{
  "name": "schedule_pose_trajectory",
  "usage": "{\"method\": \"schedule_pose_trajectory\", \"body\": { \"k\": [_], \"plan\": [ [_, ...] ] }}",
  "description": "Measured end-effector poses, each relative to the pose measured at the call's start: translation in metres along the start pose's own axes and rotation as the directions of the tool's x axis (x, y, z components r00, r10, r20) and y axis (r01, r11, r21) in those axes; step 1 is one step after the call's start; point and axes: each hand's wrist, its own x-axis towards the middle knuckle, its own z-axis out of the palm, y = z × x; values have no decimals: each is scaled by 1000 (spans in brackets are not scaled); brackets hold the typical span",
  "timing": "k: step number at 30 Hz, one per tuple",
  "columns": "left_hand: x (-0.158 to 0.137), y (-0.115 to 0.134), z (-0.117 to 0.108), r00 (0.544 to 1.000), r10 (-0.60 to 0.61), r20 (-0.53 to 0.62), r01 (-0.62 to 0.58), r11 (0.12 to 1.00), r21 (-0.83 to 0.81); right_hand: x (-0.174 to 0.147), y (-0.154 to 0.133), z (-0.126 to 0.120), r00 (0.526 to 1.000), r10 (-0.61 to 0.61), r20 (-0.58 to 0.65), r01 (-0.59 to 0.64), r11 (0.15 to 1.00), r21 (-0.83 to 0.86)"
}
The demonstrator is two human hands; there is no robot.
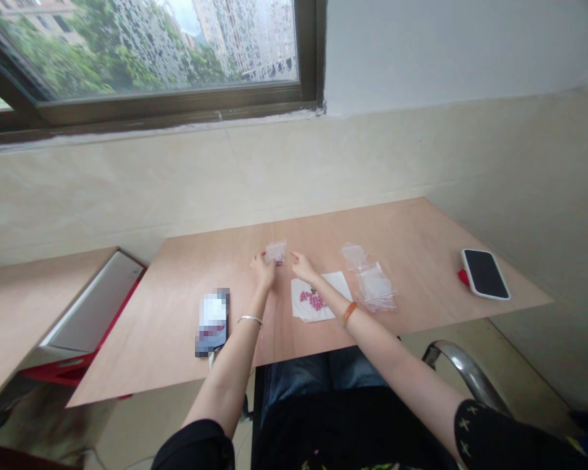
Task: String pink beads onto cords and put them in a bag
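Near the middle of the table, my left hand (263,269) has its fingers closed on the edge of a small clear plastic bag (276,250). Something dark and small shows at the bag's lower end, too small to make out. Just right of the bag, apart from it, is my right hand (304,267) with its fingers drawn together; whatever they hold, if anything, is too small to see. Under my right wrist lies a white paper sheet (301,312) bearing several pink beads (311,300) and a small dark piece.
Flat clear bags (376,286) lie in a pile right of the sheet. A phone (212,323) with a cable rests at left. A white-edged phone (486,274) sits far right on something red (463,277). Behind the wooden table (186,261) is a tiled wall.
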Motion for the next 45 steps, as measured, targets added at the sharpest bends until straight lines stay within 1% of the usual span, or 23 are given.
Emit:
{"method": "schedule_pose_trajectory", "body": {
  "k": [2, 4, 5, 6, 7, 8, 9, 11, 12, 14, 16, 18, 22, 24, 27, 30, 33, 35, 36, 38, 40, 43, 45],
  "plan": [
    [-13, 13, 7, 998, 57, 16, -57, 998, -5, 6, 17, -11, 999, 16, -48, -17, 999, -30],
    [-34, 30, 18, 989, 138, 61, -136, 990, -25, 4, 38, -29, 992, 31, -118, -40, 997, -70],
    [-48, 40, 25, 978, 187, 92, -184, 982, -40, -1, 49, -40, 984, 40, -174, -57, 994, -98],
    [-63, 50, 32, 963, 235, 132, -229, 972, -58, -8, 61, -53, 961, 16, -276, -66, 983, -173],
    [-80, 60, 39, 940, 287, 184, -276, 958, -80, -18, 72, -66, 927, -20, -374, -79, 966, -245],
    [-97, 70, 46, 913, 334, 236, -318, 943, -104, -30, 83, -80, 888, -60, -455, -91, 949, -303],
    [-114, 80, 53, 873, 390, 294, -367, 921, -134, -42, 93, -94, 844, -82, -530, -124, 932, -341],
    [-145, 98, 65, 724, 532, 439, -503, 843, -191, -68, 109, -118, 768, -93, -634, -200, 905, -375],
    [-158, 106, 70, 662, 563, 495, -543, 815, -203, -79, 115, -128, 747, -89, -658, -234, 892, -386],
    [-178, 118, 79, 595, 554, 582, -565, 803, -188, -97, 121, -145, 735, -60, -675, -282, 878, -386],
    [-189, 124, 86, 571, 519, 636, -553, 816, -169, -108, 123, -156, 739, -10, -674, -313, 880, -357],
    [-195, 128, 91, 578, 493, 651, -531, 832, -159, -114, 122, -162, 737, 50, -674, -340, 890, -305],
    [-197, 130, 95, 635, 468, 614, -477, 863, -164, -119, 116, -166, 722, 153, -675, -373, 908, -193],
    [-198, 132, 94, 665, 458, 590, -442, 878, -183, -120, 110, -163, 712, 139, -688, -341, 925, -166],
    [-200, 137, 90, 700, 452, 552, -386, 891, -240, -119, 98, -155, 719, 47, -693, -204, 968, -146],
    [-204, 146, 83, 752, 436, 495, -234, 878, -417, -118, 84, -146, 738, 16, -675, -72, 996, -54],
    [-209, 156, 73, 820, 341, 459, -18, 818, -575, -118, 71, -140, 754, 44, -655, 31, 994, 103],
    [-211, 162, 63, 848, 267, 458, 96, 772, -628, -118, 63, -138, 770, 59, -636, 66, 983, 172],
    [-211, 164, 57, 854, 247, 457, 128, 753, -646, -119, 59, -138, 779, 66, -624, 68, 980, 188],
    [-211, 166, 43, 862, 246, 444, 128, 740, -660, -120, 51, -137, 803, 81, -590, 60, 975, 216],
    [-208, 165, 28, 878, 248, 409, 80, 767, -636, -122, 44, -137, 845, 103, -525, 45, 964, 261],
    [-203, 162, 7, 893, 245, 376, 36, 796, -604, -126, 32, -135, 917, 142, -373, -4, 937, 348],
    [-200, 160, -6, 889, 247, 386, 45, 792, -609, -129, 23, -133, 943, 172, -285, -48, 917, 395]
  ]
}}
